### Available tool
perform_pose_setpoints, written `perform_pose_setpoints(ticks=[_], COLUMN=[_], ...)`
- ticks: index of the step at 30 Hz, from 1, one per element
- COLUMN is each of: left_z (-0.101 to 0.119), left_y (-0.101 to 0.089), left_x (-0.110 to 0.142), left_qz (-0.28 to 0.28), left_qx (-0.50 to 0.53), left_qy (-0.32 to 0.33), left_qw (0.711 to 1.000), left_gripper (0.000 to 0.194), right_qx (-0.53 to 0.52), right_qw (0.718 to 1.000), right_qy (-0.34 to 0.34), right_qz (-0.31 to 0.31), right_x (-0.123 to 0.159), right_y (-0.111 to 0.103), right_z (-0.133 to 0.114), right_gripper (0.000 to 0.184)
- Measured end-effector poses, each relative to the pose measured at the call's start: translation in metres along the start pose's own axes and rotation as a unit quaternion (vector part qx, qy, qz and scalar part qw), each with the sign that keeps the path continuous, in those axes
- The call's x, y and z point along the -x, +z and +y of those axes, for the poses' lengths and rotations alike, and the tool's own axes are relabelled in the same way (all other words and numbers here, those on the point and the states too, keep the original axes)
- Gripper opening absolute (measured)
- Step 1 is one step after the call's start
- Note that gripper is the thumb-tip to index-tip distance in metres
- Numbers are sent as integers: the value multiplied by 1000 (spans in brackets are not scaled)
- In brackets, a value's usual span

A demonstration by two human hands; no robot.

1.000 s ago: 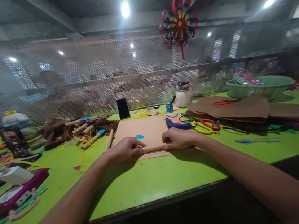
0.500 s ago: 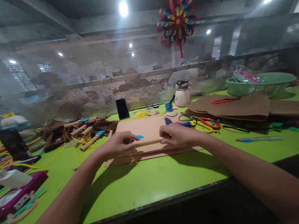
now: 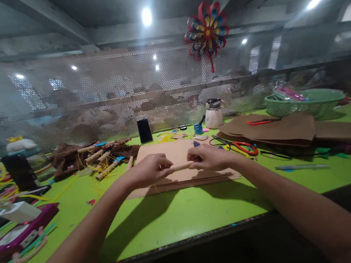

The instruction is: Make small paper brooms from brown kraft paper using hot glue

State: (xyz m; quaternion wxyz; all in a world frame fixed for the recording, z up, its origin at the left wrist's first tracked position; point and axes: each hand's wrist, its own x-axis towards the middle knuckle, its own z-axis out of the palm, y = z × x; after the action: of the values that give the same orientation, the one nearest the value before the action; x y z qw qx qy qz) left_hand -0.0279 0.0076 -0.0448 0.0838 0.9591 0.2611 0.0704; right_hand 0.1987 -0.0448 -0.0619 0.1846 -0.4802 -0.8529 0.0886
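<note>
Tan and slim, a rolled tube (image 3: 180,166) is spanning the gap between a worker's two bare hands, near the middle of the near edge of a bright green table (image 3: 162,231). The left hand (image 3: 151,168) is gripping one end, its fingers clamped on the roll, while the right hand (image 3: 210,158) is pinching the other end, its fingers closing on it too. Beneath them, a stack of light brown sheets (image 3: 152,150) is lying flat; whether the tube is touching it is hard to tell. Just beyond the right hand, orange-handled scissors (image 3: 249,148) are resting, and a pen (image 3: 301,167) is lying farther toward the table's right edge. Darker brown paper (image 3: 268,130) is spreading behind them, with a green basket (image 3: 306,102) sitting near the far right corner. Along the far edge, a black phone (image 3: 144,131) is standing upright, and a white jug (image 3: 214,114) is standing to its right beside a small blue pot (image 3: 198,129). Toward the left edge, more rolled tubes (image 3: 105,172) are lying among yellow strands, and a purple power strip (image 3: 43,214) is sitting nearer the front.
</note>
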Motion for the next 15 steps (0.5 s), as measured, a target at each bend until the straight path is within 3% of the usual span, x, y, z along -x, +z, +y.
perform_pose_setpoints(ticks=[5,9,12,13,15], left_z=[14,11,4,0,-6], left_y=[11,11,13,15,18], left_x=[-15,-17,-14,-13,-12], left_qz=[48,24,14,22,58], left_qx=[-59,37,221,302,472], left_qy=[13,-49,-93,-103,-119], left_qw=[997,998,971,947,871], left_gripper=[25,27,29,29,25], right_qx=[22,99,143,135,90], right_qw=[999,995,982,971,941], right_qy=[-9,4,-39,-59,-76], right_qz=[-33,-30,116,186,318], right_x=[-6,-9,-6,-4,0], right_y=[-16,-32,-45,-48,-49], right_z=[-4,-7,-14,-18,-25], right_gripper=[12,13,17,16,17])
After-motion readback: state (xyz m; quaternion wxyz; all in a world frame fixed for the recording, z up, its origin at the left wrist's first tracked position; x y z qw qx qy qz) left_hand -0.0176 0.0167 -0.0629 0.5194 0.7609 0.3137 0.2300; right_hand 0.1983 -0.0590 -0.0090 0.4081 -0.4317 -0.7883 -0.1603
